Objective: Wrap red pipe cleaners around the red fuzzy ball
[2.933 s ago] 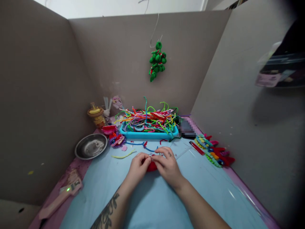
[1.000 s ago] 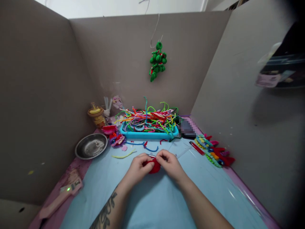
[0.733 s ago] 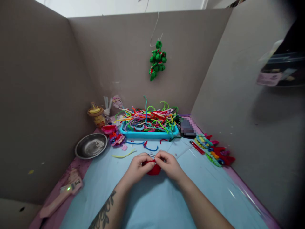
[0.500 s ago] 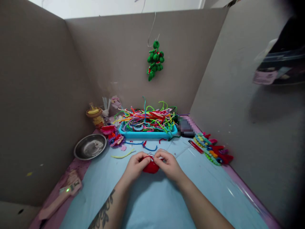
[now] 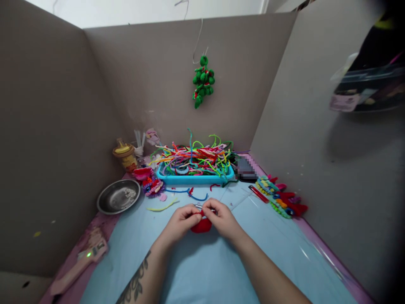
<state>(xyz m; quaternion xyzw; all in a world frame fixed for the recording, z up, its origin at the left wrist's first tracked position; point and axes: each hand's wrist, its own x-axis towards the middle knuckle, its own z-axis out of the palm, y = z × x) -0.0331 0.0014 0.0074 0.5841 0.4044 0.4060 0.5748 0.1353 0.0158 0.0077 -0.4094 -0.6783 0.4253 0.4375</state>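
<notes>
The left hand (image 5: 182,221) and the right hand (image 5: 221,216) nearly met at the middle of the pale blue table covering (image 5: 202,270), both curled with thumb and fingers pinched together. Between them, just in front of the fingertips, was a small rounded red fuzzy piece (image 5: 201,226); the left hand gripped its upper left edge and the right hand its upper right. A thin silvery metal item (image 5: 198,206) showed just beyond the fingertips; which hand held it could not be told.

On the far side stood a bright blue rectangular plastic tray (image 5: 196,180) heaped with multicoloured fuzzy stems (image 5: 202,156). A bent blue fuzzy stem (image 5: 177,191) and a short yellow-green fuzzy stem (image 5: 162,208) lay nearer. A round silver metal bowl (image 5: 107,204) with small whitish bits sat left, a slim red cutter (image 5: 259,194) right
</notes>
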